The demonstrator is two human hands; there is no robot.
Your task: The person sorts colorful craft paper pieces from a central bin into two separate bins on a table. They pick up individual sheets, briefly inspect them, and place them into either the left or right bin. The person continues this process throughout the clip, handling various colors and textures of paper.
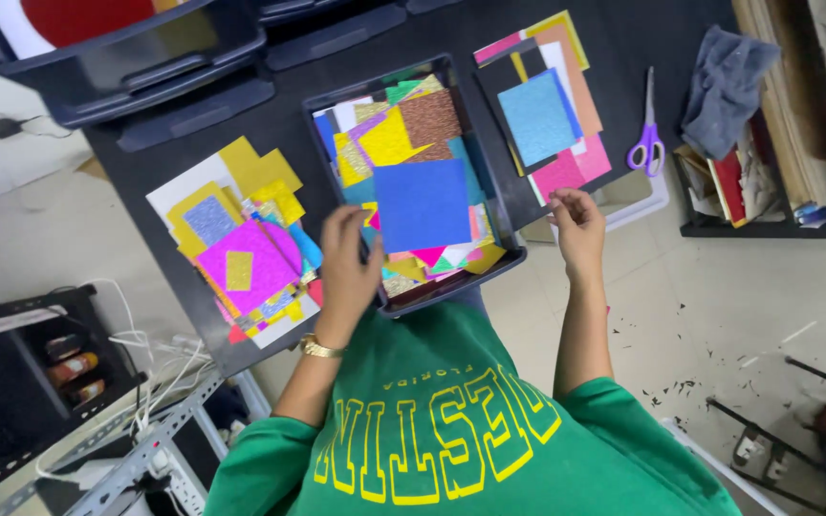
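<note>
A black tray [513, 256] on the dark table holds several coloured and glitter paper pieces, with a blue paper square [421, 203] on top. My left hand [349, 270], with a gold bracelet at the wrist, rests on the tray's left side and pinches the blue square's near left corner. My right hand [577, 229] is at the table's near edge, right of the tray. Its curled fingertips grip the near corner of a pink glitter sheet [566, 170]. That sheet lies in a pile under a light blue glitter square [535, 117].
A third pile of yellow, magenta and white paper [241, 248] lies left of the tray. Purple-handled scissors [646, 141] lie at the table's right edge. Dark stacked trays [145, 76] stand at the back. A grey cloth [724, 81] and shelf clutter are right. Cables and a metal rack [136, 449] are at lower left.
</note>
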